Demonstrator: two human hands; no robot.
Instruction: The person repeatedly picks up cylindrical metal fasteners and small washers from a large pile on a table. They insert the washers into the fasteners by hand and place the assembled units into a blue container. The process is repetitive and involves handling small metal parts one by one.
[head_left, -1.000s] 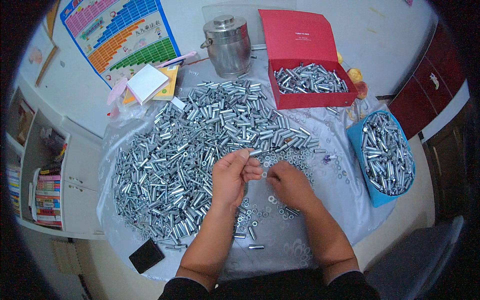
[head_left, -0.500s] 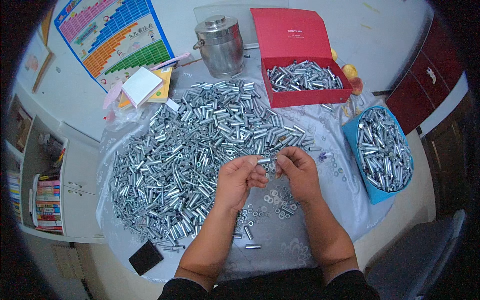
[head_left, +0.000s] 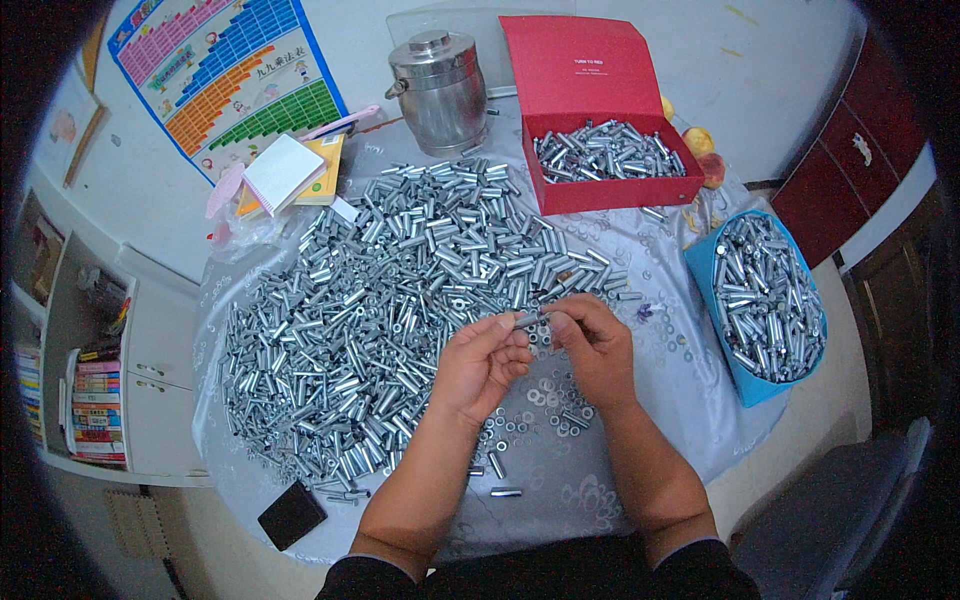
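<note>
Between my two hands, above the right side of a big heap of metal sleeves [head_left: 400,290], is one short silvery metal sleeve [head_left: 527,321]. My left hand [head_left: 480,368] pinches its left end between thumb and forefinger, the other fingers loosely curled. At the sleeve's right end my right hand [head_left: 600,355] is closed in a pinch; the small part between its fingertips is too small to make out. Loose washers [head_left: 545,393] lie on the cloth below and between my hands. Two separate sleeves, one of them a lying sleeve [head_left: 507,492], rest nearer to me.
A red box [head_left: 620,195] full of metal sleeves stands open at the back right. To the right is a blue container [head_left: 715,315] filled with assembled-looking metal pieces. A steel pot [head_left: 440,95], notebooks [head_left: 285,175] and a black flat object [head_left: 292,515] also lie around the tablecloth [head_left: 690,420].
My right hand has turned slightly, its fingers shifting at the sleeve's right end. The sleeve is tilted a little differently. My left hand stays almost in place, and the heap looks the same.
</note>
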